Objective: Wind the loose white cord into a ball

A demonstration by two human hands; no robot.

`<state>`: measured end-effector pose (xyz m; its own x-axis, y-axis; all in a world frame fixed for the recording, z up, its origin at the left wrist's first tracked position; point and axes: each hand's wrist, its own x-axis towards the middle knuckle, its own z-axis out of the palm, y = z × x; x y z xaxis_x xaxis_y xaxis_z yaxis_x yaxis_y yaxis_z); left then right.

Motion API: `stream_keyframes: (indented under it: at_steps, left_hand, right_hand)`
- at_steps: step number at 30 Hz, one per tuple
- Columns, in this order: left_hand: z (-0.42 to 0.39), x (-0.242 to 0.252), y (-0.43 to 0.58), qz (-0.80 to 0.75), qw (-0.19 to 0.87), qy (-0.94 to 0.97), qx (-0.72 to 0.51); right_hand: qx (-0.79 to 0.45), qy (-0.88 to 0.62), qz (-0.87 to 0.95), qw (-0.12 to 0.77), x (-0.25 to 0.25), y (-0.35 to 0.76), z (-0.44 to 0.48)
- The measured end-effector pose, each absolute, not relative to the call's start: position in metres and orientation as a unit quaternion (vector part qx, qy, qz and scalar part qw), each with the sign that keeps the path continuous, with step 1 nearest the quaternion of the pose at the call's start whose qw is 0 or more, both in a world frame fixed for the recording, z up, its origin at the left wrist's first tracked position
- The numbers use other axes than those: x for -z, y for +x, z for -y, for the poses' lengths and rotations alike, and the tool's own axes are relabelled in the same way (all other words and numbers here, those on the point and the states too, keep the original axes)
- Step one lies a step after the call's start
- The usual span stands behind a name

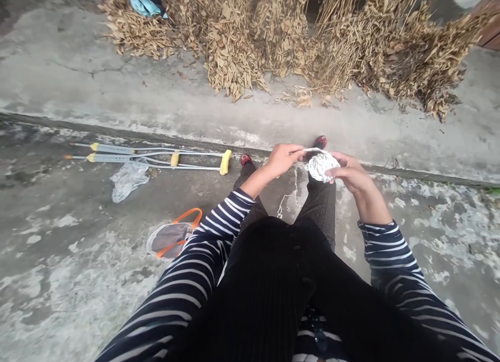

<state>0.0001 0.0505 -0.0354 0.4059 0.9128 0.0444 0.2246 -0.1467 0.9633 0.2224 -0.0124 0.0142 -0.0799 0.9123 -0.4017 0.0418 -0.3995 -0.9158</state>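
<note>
In my right hand (349, 173) is a ball of white cord (319, 167), gripped from its right side with the thumb across the front. My left hand (284, 159) is closed in a pinch on a strand of the same cord, just left of the ball. A short length runs from those fingertips over the top of the ball. Below, a loose tail of white cord (280, 208) trails on the ground between my legs. The left fingertips are partly hidden.
Crutches with yellow pads (225, 162) lie on the concrete to the left, beside a clear plastic bag (129, 181). Nearer me sits a bag with orange handles (167, 239). Ahead, dry plant stalks (250, 39) and a blue cloth (142, 2) rest on a raised concrete ledge (175, 99).
</note>
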Motion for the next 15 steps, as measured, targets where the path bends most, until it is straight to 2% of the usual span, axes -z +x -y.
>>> stream_keyframes:
  at_steps: [3, 7, 10, 15]
  left_hand:
    - [-0.044, 0.028, -0.019, -0.453, 0.455, 0.643, -0.417]
    - [-0.023, 0.013, -0.032, -0.459, 0.432, 0.629, -0.454]
    - [-0.001, -0.002, -0.037, -0.451, 0.438, 0.641, -0.44]
    - [0.026, -0.003, -0.047, -0.438, 0.473, 0.674, -0.359]
  right_hand:
    - [-0.571, -0.604, 0.382, 0.404, 0.009, 0.22, 0.018]
    - [-0.576, -0.586, 0.354, 0.447, 0.032, 0.213, 0.022]
    - [-0.578, -0.584, 0.35, 0.45, 0.038, 0.208, 0.02]
    - [-0.586, -0.537, 0.303, 0.525, 0.047, 0.205, 0.018]
